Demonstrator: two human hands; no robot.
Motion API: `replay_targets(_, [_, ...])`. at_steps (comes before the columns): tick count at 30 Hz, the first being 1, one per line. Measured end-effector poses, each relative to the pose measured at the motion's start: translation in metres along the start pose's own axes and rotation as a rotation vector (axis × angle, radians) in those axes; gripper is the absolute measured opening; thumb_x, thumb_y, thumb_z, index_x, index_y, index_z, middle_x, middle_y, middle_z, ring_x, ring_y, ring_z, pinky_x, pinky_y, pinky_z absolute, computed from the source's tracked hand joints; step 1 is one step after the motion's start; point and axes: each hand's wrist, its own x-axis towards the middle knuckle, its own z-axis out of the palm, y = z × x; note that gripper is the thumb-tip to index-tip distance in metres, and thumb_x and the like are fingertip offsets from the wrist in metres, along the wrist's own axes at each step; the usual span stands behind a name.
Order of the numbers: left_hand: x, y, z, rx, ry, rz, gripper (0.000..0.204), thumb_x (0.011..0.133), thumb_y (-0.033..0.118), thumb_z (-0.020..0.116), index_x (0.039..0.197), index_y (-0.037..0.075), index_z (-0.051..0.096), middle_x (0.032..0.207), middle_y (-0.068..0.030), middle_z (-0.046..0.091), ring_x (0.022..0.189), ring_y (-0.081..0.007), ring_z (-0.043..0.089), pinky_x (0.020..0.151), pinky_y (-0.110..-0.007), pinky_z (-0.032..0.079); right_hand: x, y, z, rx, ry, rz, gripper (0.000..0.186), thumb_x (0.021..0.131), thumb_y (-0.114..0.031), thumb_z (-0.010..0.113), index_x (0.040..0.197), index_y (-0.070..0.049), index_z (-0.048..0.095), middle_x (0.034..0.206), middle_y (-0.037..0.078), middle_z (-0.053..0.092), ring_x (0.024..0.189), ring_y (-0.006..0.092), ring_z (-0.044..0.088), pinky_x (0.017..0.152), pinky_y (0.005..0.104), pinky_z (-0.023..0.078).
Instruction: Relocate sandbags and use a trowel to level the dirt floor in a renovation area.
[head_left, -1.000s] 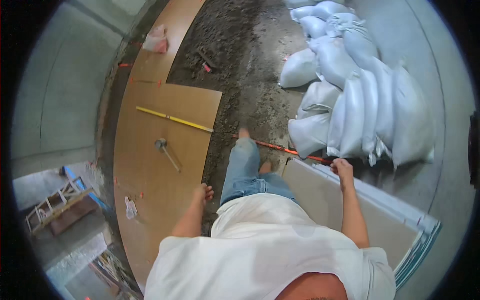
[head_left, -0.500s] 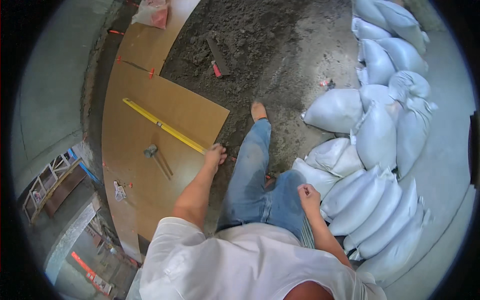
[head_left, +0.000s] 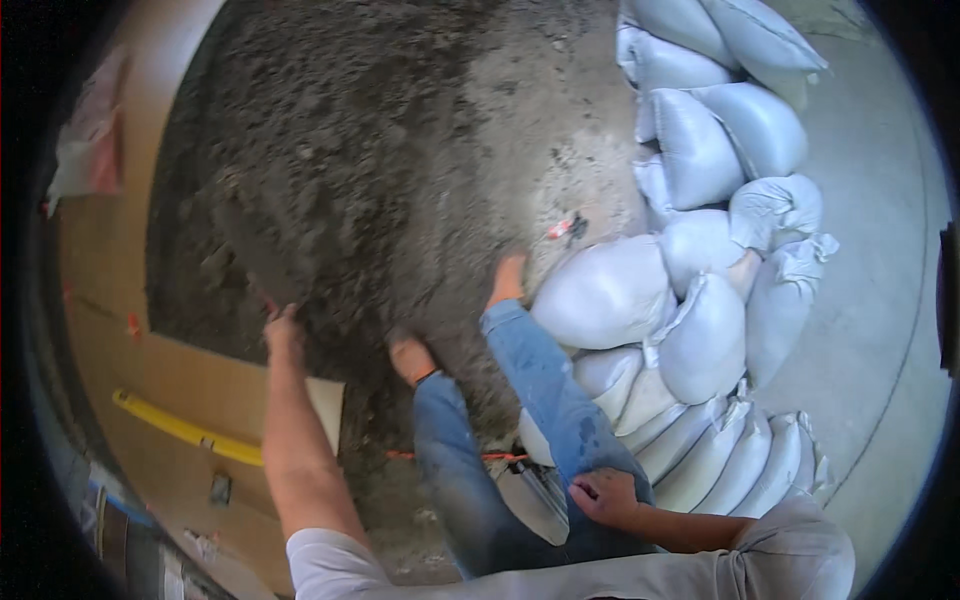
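My left hand (head_left: 285,328) reaches forward, its fingers closed at the handle of a flat trowel (head_left: 252,240). The long dark blade lies on loose, dark soil (head_left: 340,180), and a bit of red handle shows by my fingers. My right hand (head_left: 605,497) rests on my right thigh with its fingers curled in; nothing shows in it. Below my left forearm, a yellow spirit level (head_left: 185,428) lies on brown boards (head_left: 110,370). A mallet (head_left: 221,488) sits beside it, partly blurred.
White filled sacks (head_left: 605,290) are piled along the right. A small red-and-black item (head_left: 562,229) lies on the soil's edge near my right foot. A red-and-clear plastic bag (head_left: 92,140) is at the far left. Between my legs is a pale, rounded object (head_left: 530,505).
I have stepped forward and my view has shifted. My left hand has left the spirit level's end and taken hold of the trowel. My right hand has come down onto my thigh.
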Motion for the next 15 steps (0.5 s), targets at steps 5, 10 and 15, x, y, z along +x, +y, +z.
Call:
replay_targets(5, [0.071, -0.001, -0.087, 0.028, 0.249, 0.44, 0.013, 0.079, 0.008, 0.053, 0.09, 0.002, 0.058, 0.071, -0.0043, 0.053, 0.051, -0.0128, 0.046, 0.045, -0.025, 0.036, 0.012, -0.006, -0.016, 0.079, -0.024, -0.228, 0.016, 0.074, -0.025, 0.059, 0.074, -0.01, 0.062, 0.072, 0.006, 0.062, 0.063, 0.0226, 0.06, 0.056, 0.0339, 0.048])
replay_targets(10, [-0.043, 0.081, -0.07, -0.226, -0.13, 0.118, 0.011, 0.08, 0.01, 0.054, 0.069, 0.01, 0.053, 0.062, 0.0, 0.051, 0.054, -0.0119, 0.049, 0.042, -0.024, 0.038, 0.015, 0.019, -0.016, 0.072, 0.048, -0.24, 0.016, 0.074, -0.026, 0.059, 0.075, -0.011, 0.061, 0.071, 0.006, 0.062, 0.062, 0.023, 0.06, 0.055, 0.0347, 0.048])
replay_targets(15, [-0.185, 0.14, -0.072, -0.483, -0.132, 0.014, 0.008, 0.08, 0.013, 0.055, 0.078, 0.006, 0.053, 0.067, -0.0034, 0.054, 0.055, -0.0138, 0.052, 0.046, -0.023, 0.047, 0.019, 0.014, -0.035, 0.21, 0.058, -0.156, 0.019, 0.075, -0.03, 0.056, 0.076, -0.012, 0.062, 0.07, 0.007, 0.062, 0.062, 0.0255, 0.059, 0.055, 0.0374, 0.047])
